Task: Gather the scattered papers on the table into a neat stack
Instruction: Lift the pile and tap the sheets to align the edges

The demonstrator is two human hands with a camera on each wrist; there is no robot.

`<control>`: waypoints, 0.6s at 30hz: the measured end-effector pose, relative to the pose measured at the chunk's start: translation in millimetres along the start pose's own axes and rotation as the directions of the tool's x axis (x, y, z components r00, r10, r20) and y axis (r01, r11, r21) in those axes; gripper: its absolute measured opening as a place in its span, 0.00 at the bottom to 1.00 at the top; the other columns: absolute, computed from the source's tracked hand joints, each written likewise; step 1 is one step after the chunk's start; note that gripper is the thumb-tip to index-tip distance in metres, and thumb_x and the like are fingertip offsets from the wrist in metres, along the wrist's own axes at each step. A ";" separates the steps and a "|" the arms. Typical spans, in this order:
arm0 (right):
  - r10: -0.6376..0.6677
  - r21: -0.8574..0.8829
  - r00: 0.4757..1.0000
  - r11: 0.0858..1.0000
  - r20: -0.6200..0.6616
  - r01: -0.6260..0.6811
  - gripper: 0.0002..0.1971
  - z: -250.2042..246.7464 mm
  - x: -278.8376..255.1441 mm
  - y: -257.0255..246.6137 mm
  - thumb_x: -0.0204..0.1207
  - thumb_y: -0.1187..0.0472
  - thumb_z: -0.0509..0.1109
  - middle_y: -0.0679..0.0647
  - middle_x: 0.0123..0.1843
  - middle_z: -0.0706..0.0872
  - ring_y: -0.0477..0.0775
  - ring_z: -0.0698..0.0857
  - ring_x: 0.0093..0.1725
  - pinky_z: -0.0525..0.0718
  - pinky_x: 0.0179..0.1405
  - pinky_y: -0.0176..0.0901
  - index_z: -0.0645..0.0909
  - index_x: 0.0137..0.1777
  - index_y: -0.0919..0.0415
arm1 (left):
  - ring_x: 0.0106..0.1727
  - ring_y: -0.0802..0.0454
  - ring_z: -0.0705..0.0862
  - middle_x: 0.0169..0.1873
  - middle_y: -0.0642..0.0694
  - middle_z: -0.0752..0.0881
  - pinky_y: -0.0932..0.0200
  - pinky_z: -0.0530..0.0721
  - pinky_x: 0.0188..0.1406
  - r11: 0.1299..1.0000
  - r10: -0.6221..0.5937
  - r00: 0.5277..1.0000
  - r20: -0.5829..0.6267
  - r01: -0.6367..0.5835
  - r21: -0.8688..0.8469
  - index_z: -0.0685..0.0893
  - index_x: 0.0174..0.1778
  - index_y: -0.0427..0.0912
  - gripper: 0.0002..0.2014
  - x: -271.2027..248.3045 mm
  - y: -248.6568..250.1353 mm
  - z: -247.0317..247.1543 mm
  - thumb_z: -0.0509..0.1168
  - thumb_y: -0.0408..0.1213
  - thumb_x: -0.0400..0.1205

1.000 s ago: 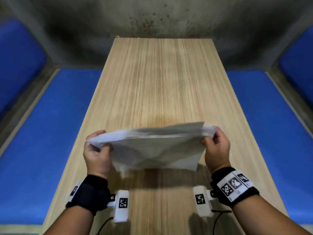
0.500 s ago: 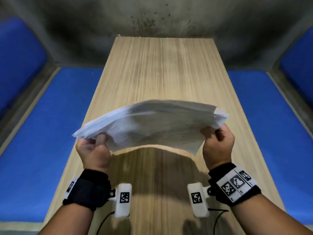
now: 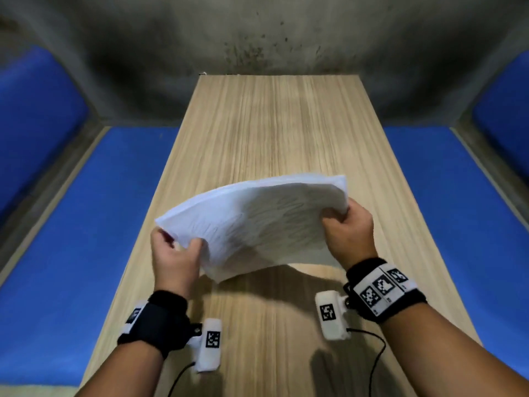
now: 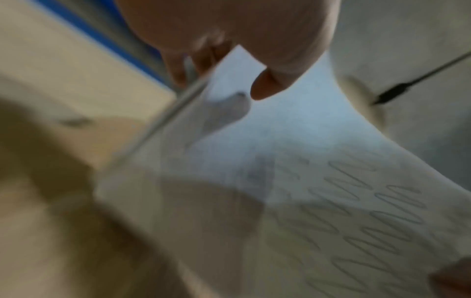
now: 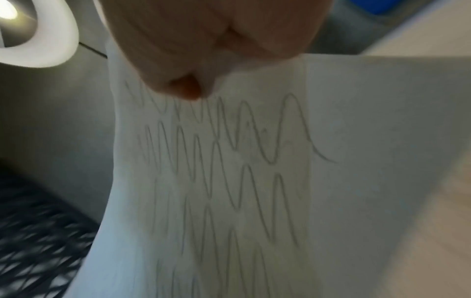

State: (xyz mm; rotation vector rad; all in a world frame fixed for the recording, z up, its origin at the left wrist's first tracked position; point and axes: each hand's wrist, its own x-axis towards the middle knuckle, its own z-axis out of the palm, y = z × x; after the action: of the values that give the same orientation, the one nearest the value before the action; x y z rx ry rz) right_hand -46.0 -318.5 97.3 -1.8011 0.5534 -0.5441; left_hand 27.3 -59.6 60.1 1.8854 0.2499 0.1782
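Note:
A stack of white papers [image 3: 257,222] with pencil scribbles hangs in the air above the near half of the wooden table [image 3: 274,124], bowed and tilted toward me. My left hand [image 3: 174,253] grips its left edge, thumb on the near face. My right hand [image 3: 347,229] grips its right edge. The left wrist view shows the thumb pressed on the paper stack [image 4: 293,181]. In the right wrist view the scribbled sheet [image 5: 216,171] runs down from my curled fingers [image 5: 193,88]. No loose sheets lie on the table.
Blue padded mats [image 3: 86,224] flank the table on both sides, and a grey stained wall [image 3: 257,32] stands beyond its far end. White camera units [image 3: 210,348] hang under both wrists with black cables.
The stack has risen from near the tabletop and tipped its underside toward me. My left hand moved right and inward along the edge; both hands lifted.

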 end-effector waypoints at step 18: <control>-0.012 0.288 0.873 0.946 0.487 -0.147 0.13 -31.6 30.4 -44.7 0.70 0.73 0.70 0.50 0.46 0.92 0.49 0.89 0.46 0.87 0.47 0.43 0.85 0.53 0.61 | 0.53 0.66 0.89 0.50 0.56 0.92 0.73 0.84 0.48 0.929 0.248 0.871 0.423 -0.091 -0.358 0.82 0.66 0.35 0.14 -6.2 78.7 -5.0 0.59 0.26 0.86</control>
State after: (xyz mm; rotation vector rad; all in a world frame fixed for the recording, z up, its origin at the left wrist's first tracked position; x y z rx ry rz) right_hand -37.0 -348.5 151.5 -1.5214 0.1661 -0.1058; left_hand 26.7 -81.1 136.2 1.5572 -0.2665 -0.1104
